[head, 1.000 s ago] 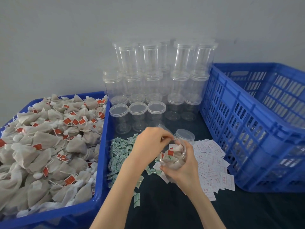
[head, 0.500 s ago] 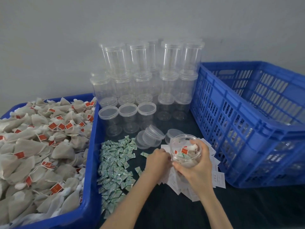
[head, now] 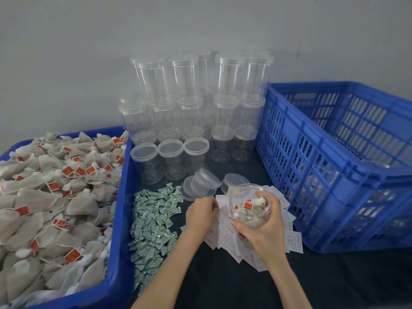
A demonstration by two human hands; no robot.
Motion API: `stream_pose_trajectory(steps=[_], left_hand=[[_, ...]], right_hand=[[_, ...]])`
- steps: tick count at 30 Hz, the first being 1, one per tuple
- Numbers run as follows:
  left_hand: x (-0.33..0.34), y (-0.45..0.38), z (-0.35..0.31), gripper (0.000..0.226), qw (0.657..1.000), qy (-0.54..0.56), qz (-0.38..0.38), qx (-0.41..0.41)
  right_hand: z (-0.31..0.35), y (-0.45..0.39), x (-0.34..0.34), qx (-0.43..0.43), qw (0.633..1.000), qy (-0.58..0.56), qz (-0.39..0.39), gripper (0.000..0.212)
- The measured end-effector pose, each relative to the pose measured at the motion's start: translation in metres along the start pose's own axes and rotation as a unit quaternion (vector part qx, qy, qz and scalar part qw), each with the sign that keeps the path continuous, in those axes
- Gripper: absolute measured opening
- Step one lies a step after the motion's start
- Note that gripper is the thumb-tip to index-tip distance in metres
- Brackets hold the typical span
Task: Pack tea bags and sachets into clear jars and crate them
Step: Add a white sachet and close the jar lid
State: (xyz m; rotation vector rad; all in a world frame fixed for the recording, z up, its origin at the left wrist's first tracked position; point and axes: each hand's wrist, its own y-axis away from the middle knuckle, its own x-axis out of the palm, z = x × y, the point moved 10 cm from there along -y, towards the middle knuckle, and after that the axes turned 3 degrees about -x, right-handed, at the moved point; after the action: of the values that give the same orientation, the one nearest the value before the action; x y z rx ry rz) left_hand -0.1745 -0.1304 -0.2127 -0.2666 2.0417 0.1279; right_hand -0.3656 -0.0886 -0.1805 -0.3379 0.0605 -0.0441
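The right hand (head: 265, 228) grips an open clear jar (head: 249, 207), fingers and thumb curled round its wall, and holds it tilted just above the white paper slips (head: 225, 230) spread on the dark desk (head: 334, 282). Inside the jar lie tea bags with a red tag, and a green sachet shows against the near wall. The left hand (head: 201, 214) rests knuckles-up on the slips just left of the jar, its fingers curled down onto the paper (whether they pinch a slip cannot be told). A heap of green sachets (head: 153, 219) lies to the left of that hand, beside the wall of the blue tub (head: 121, 219) piled with tea bags (head: 51, 197). Loose lids (head: 200, 185) lie behind the hands, and behind those stand stacked empty jars (head: 200, 112) against the wall. The blue slatted crate (head: 323, 166) sits at the right, touching the slips' edge.
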Motion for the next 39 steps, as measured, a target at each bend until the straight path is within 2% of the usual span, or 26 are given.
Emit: stream_pose_trajectory(steps=[5, 10, 13, 15, 18, 21, 25, 30, 33, 35, 37, 39], left_hand=[[-0.041, 0.006, -0.003, 0.015, 0.998, 0.008, -0.065, 0.014], [-0.106, 0.019, -0.008, 0.011, 0.975, 0.161, -0.152, -0.002], [-0.130, 0.025, -0.021, 0.016, 0.944, 0.291, -0.153, 0.025], [-0.128, 0.026, -0.033, 0.015, 0.940, 0.323, -0.105, 0.043], [-0.106, 0.030, -0.053, 0.019, 0.970, 0.229, -0.001, 0.076], [-0.096, 0.036, -0.064, 0.010, 0.994, 0.064, -0.008, 0.092], [-0.089, 0.040, -0.076, 0.018, 0.992, -0.052, -0.024, 0.114], [-0.084, 0.041, -0.081, 0.019, 0.984, -0.099, -0.012, 0.151], [-0.090, 0.045, -0.082, 0.014, 0.983, -0.042, -0.031, 0.176], [-0.093, 0.045, -0.072, 0.033, 0.983, 0.067, -0.019, 0.168], [-0.084, 0.046, -0.062, 0.063, 0.970, 0.180, 0.052, 0.153], [-0.067, 0.051, -0.054, 0.088, 0.951, 0.247, 0.127, 0.135]], right_hand=[[-0.006, 0.001, 0.004, 0.011, 1.000, 0.004, 0.004, 0.086], [-0.012, 0.004, 0.015, 0.025, 0.999, -0.002, 0.024, 0.084], [-0.014, 0.005, 0.023, 0.035, 0.999, -0.003, 0.038, 0.085], [-0.013, 0.005, 0.028, 0.037, 0.998, -0.001, 0.049, 0.084], [-0.009, 0.004, 0.032, 0.041, 0.998, -0.013, 0.048, 0.086], [-0.003, 0.005, 0.034, 0.041, 0.998, -0.007, 0.045, 0.084], [-0.004, 0.006, 0.035, 0.042, 0.998, 0.005, 0.054, 0.087], [-0.002, 0.008, 0.038, 0.033, 0.998, 0.021, 0.056, 0.086], [0.003, 0.008, 0.038, 0.029, 0.998, 0.010, 0.061, 0.084], [0.006, 0.008, 0.036, 0.030, 0.998, -0.011, 0.057, 0.081], [0.009, 0.006, 0.034, 0.033, 0.998, -0.012, 0.051, 0.079], [0.013, 0.004, 0.033, 0.034, 0.998, 0.002, 0.050, 0.078]])
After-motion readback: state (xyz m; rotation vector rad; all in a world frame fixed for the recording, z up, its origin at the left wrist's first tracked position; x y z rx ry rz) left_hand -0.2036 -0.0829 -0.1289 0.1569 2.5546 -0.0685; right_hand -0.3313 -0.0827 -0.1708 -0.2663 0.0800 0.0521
